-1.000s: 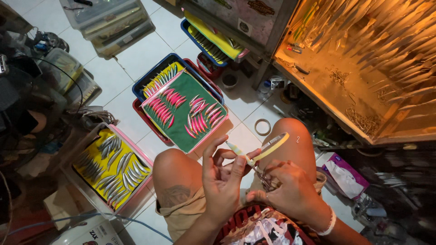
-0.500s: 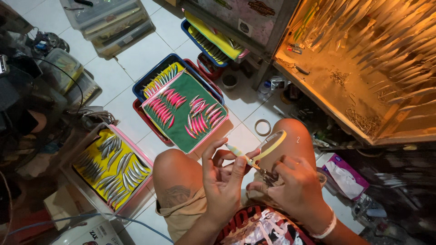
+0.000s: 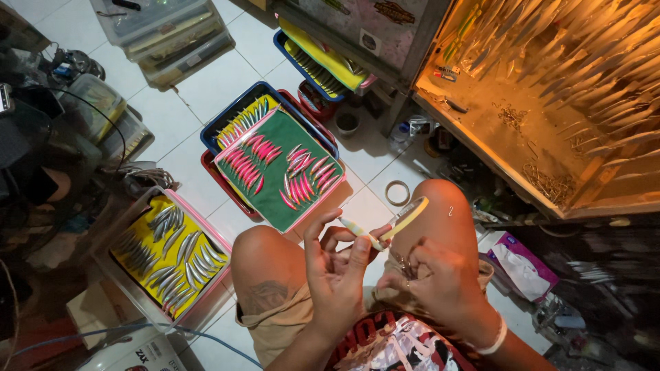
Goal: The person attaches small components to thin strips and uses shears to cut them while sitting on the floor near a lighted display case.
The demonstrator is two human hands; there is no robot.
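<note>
**Lure fitting at the knees**

Lit worktop (image 3: 550,137) at right carries loose metal blanks. On the floor: tray of silver lures on yellow cloth (image 3: 165,251), tray of pink lures on green cloth (image 3: 278,168). Left hand (image 3: 337,275) has fingers clamped on a small pale lure (image 3: 361,232), held up between the knees. Right hand (image 3: 436,282) has fingers together around small metal hardware, exact grip cannot tell. Judged step: attaching hardware; next calls for steady alignment at the lure's end.
</note>
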